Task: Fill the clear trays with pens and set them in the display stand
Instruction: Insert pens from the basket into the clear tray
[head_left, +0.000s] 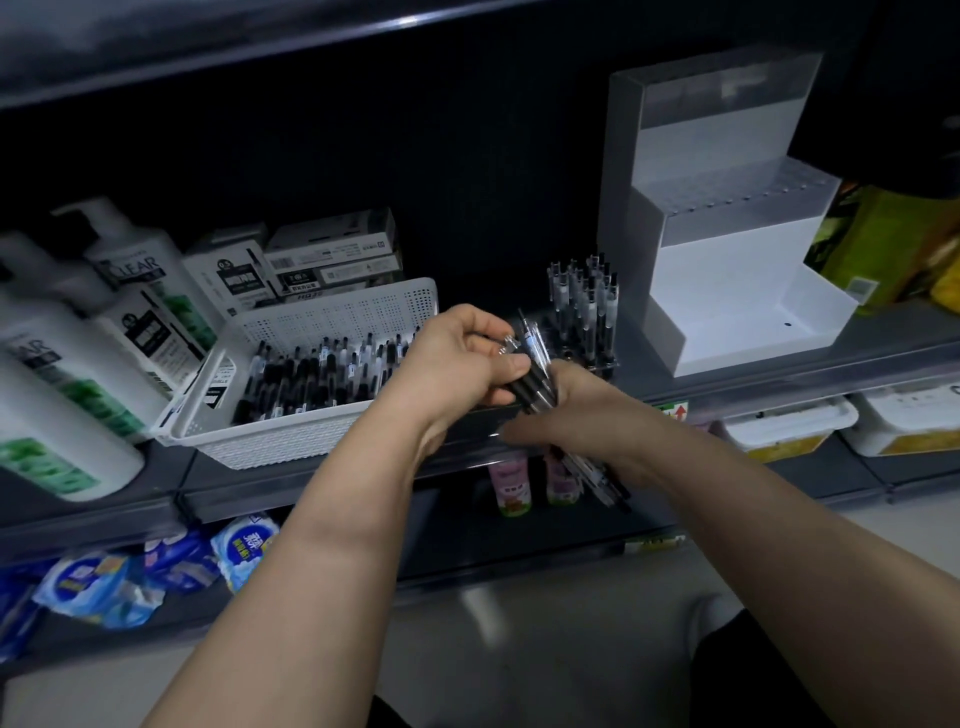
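My right hand (587, 415) grips a bundle of black pens (535, 374) in front of the shelf edge; their lower ends stick out below my wrist. My left hand (462, 358) pinches the upper part of one pen in that bundle. Just behind my hands stands a clear tray (597, 358) with several pens upright in it. A white perforated basket (332, 322) to the left holds many loose black pens. The white stepped display stand (727, 291) sits at the right of the shelf, with no tray in it.
White shampoo pump bottles (124, 291) and pen boxes (332, 254) crowd the shelf's left side. Green and yellow packages (883, 244) stand right of the stand. A lower shelf holds blue packets (130, 571), pink bottles (511, 483) and white tubs (789, 426).
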